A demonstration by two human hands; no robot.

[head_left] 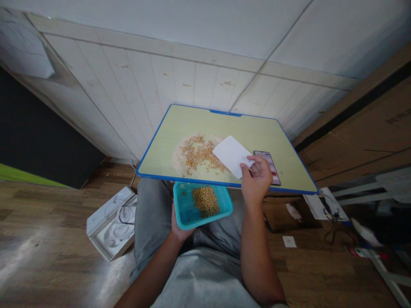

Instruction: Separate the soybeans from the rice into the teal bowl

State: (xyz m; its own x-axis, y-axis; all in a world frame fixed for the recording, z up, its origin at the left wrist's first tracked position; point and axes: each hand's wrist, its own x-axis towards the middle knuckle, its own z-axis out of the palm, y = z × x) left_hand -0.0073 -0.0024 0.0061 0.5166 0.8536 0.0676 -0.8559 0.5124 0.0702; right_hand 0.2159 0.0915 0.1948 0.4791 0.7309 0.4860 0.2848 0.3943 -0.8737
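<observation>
My left hand [180, 223] grips a teal plastic tray [188, 205] from below, over my lap and just under the table's front edge. A pile of soybeans [206, 202] lies in the tray's right half. Between the thumb and fingers of my right hand [257, 176] is a white card [231, 155], held tilted above the table. Its left corner reaches the scattered soybeans [195, 156] on the tabletop. Pale grains that look like rice [180, 159] lie mixed in and around those beans. The fingers under the tray are mostly hidden.
The small table [257, 128] has a pale yellow-green top and blue rim. A smartphone [269, 166] lies on it, right of my right hand. White panelled wall stands behind. An open white box [112, 224] sits on the wooden floor at left; cardboard [359, 128] stands at right.
</observation>
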